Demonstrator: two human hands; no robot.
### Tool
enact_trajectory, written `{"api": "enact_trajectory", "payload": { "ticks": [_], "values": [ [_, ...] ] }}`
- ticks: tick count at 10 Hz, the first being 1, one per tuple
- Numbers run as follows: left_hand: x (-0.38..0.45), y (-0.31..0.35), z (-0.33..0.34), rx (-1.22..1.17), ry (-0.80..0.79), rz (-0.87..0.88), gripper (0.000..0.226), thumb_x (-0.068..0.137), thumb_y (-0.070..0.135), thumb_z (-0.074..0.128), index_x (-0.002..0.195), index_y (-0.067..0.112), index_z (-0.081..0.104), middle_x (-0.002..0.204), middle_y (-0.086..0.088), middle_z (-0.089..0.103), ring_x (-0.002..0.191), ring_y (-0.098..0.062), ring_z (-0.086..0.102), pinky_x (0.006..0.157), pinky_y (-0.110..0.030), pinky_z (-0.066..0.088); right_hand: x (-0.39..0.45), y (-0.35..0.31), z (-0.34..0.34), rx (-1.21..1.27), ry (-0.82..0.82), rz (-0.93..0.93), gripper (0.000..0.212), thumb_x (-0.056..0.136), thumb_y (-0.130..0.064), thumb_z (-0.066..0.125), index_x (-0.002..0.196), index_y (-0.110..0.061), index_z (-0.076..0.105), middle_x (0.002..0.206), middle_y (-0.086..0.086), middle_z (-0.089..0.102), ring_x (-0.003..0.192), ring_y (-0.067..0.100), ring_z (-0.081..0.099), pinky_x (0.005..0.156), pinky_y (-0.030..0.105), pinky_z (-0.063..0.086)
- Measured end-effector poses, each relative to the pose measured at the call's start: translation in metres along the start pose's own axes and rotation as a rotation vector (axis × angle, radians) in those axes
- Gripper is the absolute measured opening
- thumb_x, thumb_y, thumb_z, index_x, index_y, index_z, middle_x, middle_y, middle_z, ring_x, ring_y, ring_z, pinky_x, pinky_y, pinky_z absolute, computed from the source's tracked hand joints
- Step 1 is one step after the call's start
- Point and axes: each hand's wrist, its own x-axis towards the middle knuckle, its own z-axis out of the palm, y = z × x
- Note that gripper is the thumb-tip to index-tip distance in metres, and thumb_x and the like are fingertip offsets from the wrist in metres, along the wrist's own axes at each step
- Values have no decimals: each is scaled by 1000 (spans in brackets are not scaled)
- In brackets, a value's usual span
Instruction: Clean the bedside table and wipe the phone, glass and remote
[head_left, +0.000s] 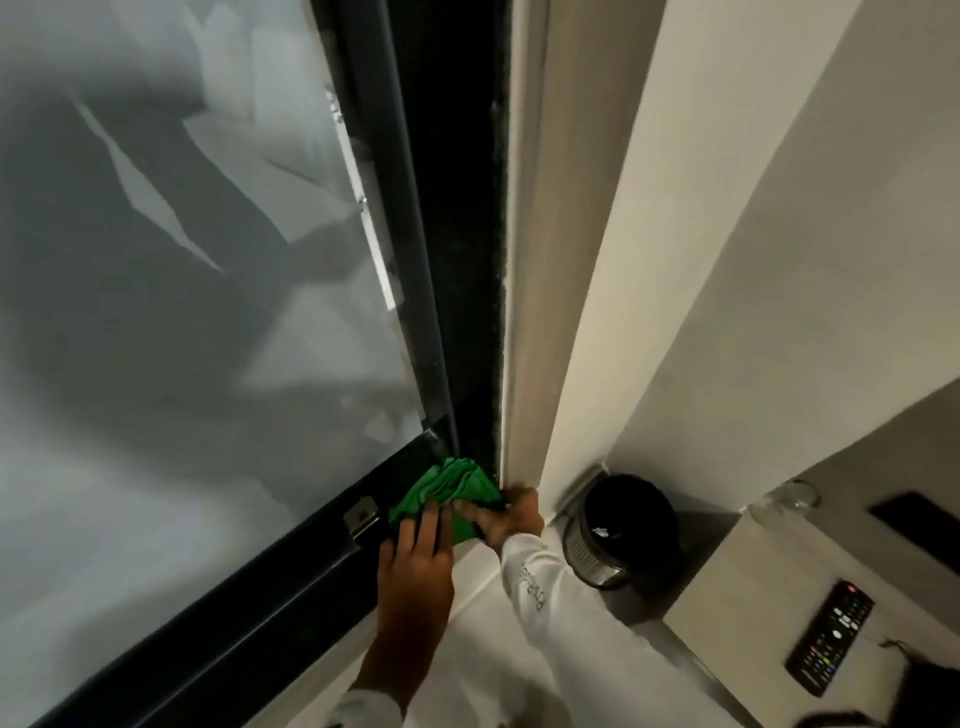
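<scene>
A green cloth (451, 493) is bunched in the lower corner of a dark window frame (291, 587). My left hand (415, 561) lies flat on its near edge, fingers spread. On the cloth's right side my right hand (506, 514) is closed, at the end of a white sleeve. The bedside table (737, 592) is at the lower right. On it lie a black remote (830, 635) and, farther back, a flat black phone (917, 518). A clear glass (789, 494) stands at the table's back corner.
A black round bin with a metal base (621, 530) stands on the floor between the window corner and the table. A frosted window pane (182, 312) fills the left. White wall and a pillar (597, 260) rise on the right.
</scene>
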Motion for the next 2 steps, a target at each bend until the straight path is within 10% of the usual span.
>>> {"api": "enact_trajectory", "payload": {
  "ticks": [2],
  "values": [
    [18, 15, -29, 104, -344, 2, 57, 98, 18, 43, 153, 13, 32, 157, -9, 36, 141, -31, 38, 109, -48, 36, -15, -5, -82, -40, -139, 67, 40, 76, -21, 89, 100, -17, 58, 108, 9, 68, 89, 18, 62, 80, 32, 49]
  ]
}}
